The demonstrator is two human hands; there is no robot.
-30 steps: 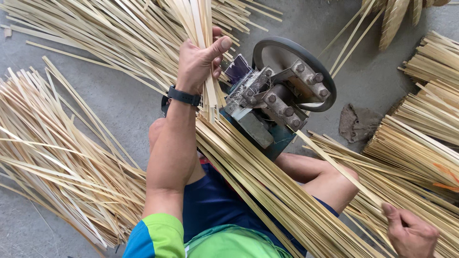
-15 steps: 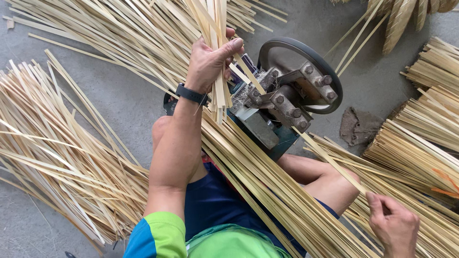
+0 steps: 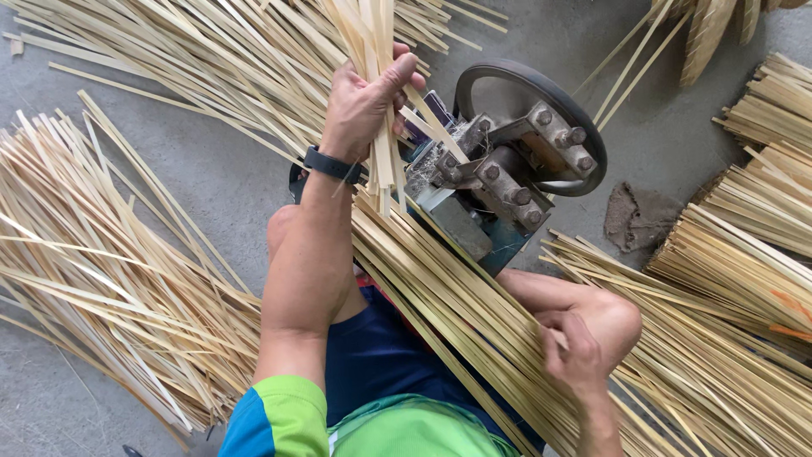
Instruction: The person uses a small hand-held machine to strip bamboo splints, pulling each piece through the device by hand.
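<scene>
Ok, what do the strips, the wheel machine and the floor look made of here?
Strips in the left hand: probably split bamboo or cane, pale yellow, matte, thin and flat with a long grain. Machine: metal, grey and dull, with hex bolts and a dark rimmed wheel, possibly rubber-edged. Floor: looks like bare concrete, grey and rough. The right hand rests on more strips.

Two hands are visible: the left hand (image 3: 365, 101) and the right hand (image 3: 575, 354). One black wristwatch (image 3: 332, 165) is worn. One small machine (image 3: 499, 182) with one black wheel (image 3: 541, 93) stands on the floor. One brown rag (image 3: 639, 217) lies there. Bamboo strips (image 3: 110, 279) are too many to count, lying in several heaps.
</scene>
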